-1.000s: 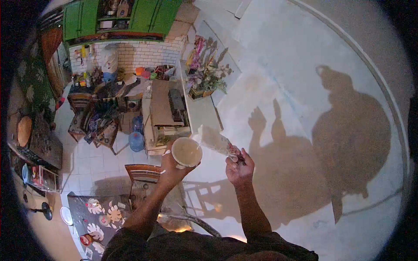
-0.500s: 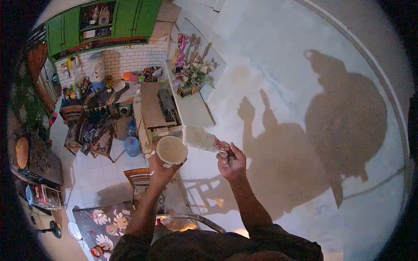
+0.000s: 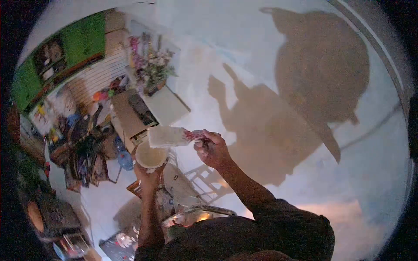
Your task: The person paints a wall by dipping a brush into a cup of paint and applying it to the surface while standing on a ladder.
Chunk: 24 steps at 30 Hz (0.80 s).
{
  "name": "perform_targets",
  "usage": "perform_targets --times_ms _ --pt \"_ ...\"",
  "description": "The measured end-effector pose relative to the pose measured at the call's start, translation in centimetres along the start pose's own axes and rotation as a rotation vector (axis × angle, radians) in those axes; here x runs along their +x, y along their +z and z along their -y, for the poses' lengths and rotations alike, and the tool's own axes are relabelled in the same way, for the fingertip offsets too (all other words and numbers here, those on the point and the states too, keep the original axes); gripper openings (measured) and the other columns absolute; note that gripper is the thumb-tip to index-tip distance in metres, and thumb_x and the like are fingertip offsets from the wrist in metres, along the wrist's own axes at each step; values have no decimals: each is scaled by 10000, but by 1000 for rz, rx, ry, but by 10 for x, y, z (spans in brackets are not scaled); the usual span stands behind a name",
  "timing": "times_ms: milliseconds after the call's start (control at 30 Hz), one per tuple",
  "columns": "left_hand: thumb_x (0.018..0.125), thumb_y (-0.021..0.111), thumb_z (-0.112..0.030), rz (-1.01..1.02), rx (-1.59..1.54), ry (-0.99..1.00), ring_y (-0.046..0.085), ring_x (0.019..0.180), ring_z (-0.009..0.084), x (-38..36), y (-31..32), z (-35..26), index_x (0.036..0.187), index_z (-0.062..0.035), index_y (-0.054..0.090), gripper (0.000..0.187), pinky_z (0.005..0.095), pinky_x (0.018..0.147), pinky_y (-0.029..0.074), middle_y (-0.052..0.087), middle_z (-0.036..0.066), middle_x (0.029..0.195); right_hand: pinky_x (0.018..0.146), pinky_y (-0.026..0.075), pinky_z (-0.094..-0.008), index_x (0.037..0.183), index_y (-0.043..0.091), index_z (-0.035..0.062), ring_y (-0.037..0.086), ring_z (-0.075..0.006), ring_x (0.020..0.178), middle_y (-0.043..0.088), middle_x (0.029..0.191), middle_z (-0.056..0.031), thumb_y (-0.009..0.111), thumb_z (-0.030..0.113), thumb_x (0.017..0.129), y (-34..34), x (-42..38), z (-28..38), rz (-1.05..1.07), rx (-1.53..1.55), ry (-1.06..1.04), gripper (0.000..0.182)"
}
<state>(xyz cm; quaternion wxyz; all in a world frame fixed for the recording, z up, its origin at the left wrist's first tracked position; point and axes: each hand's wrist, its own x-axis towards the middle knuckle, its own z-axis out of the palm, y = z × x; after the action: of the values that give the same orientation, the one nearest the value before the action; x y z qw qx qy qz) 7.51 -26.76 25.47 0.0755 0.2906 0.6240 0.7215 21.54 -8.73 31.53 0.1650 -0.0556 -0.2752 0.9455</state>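
My left hand (image 3: 147,175) is wrapped around a round tub (image 3: 151,157) from below, its wide mouth facing up. The pale inside shows, but I cannot make out what is in it. In my right hand (image 3: 212,150) is a putty knife (image 3: 167,137) with a wide, whitish blade and a red-marked handle. The blade points left, and its far end lies over the tub's upper rim; whether it touches the rim cannot be told. White smears mark the fingers of both hands.
A pale wall (image 3: 261,52) fills the right side, bearing my large shadow. At left stand a counter (image 3: 167,106) with a flower arrangement (image 3: 152,65), green cabinets (image 3: 82,37), a cluttered table and a blue water jug (image 3: 125,160). A curved metal bar (image 3: 209,209) runs below my hands.
The putty knife has moved left, its blade now overlapping the tub's rim. The whole view has turned, so the room appears tilted and shifted left. Both hands keep their hold.
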Motion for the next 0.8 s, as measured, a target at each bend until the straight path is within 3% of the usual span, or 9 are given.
perform_targets --times_ms 67,133,333,400,600,667,700,733,800 --pt "591 841 -198 -27 22 12 517 1053 244 0 1 3 1234 -15 398 802 386 899 420 505 137 1173 490 460 -216 927 582 -23 563 -128 605 619 823 -94 542 184 878 13 -3 -3 -107 -8 -146 217" --pt "605 831 -208 19 -5 -74 509 1062 234 1 5 -19 1230 -25 416 772 388 901 415 502 131 1178 437 420 -217 980 588 -54 507 -146 577 618 781 -127 525 255 885 16 -7 -2 -242 -5 -143 330" --pt "602 826 -178 128 -52 9 495 1074 231 -8 21 -11 1245 -32 416 777 383 896 414 494 126 1188 455 433 -224 964 583 -42 543 -161 612 609 819 -123 538 223 878 4 -39 4 -165 7 -196 282" --pt "584 836 -184 145 -43 -179 491 1078 234 -17 28 -15 1255 -32 411 809 378 904 409 490 124 1194 461 439 -223 965 583 -37 548 -163 619 607 824 -124 539 216 877 6 -49 7 -186 -10 -230 271" --pt "583 838 -169 83 67 -216 537 1000 227 -22 45 -20 1168 -13 451 718 358 866 421 543 130 1096 522 491 -233 948 571 -54 574 -173 670 611 861 -143 528 200 886 19 -82 17 -172 90 -290 265" --pt "582 837 -197 160 -6 -110 543 983 234 -18 47 -30 1166 -21 458 718 371 863 422 554 122 1073 499 489 -230 950 566 -61 578 -173 659 614 867 -145 518 197 891 14 -91 19 -225 -8 -437 269" --pt "580 838 -196 184 17 -136 543 978 232 -17 47 -24 1171 -24 454 725 372 861 423 552 118 1076 475 487 -224 957 563 -64 584 -174 650 616 884 -154 507 192 896 -7 -91 18 -442 -806 -619 270" --pt "577 838 -195 211 38 -162 544 973 231 -17 49 -28 1175 -26 450 733 373 859 425 549 114 1078 475 487 -224 957 563 -64 584 -174 650 616 884 -154 507 192 896 1 -94 19 -440 -810 -625 270" --pt "578 837 -190 222 -54 -163 543 970 226 -19 54 -43 1168 -28 461 717 373 863 423 551 112 1070 465 492 -222 951 562 -67 596 -178 650 617 868 -158 504 184 895 18 -101 22 -243 56 -407 263"
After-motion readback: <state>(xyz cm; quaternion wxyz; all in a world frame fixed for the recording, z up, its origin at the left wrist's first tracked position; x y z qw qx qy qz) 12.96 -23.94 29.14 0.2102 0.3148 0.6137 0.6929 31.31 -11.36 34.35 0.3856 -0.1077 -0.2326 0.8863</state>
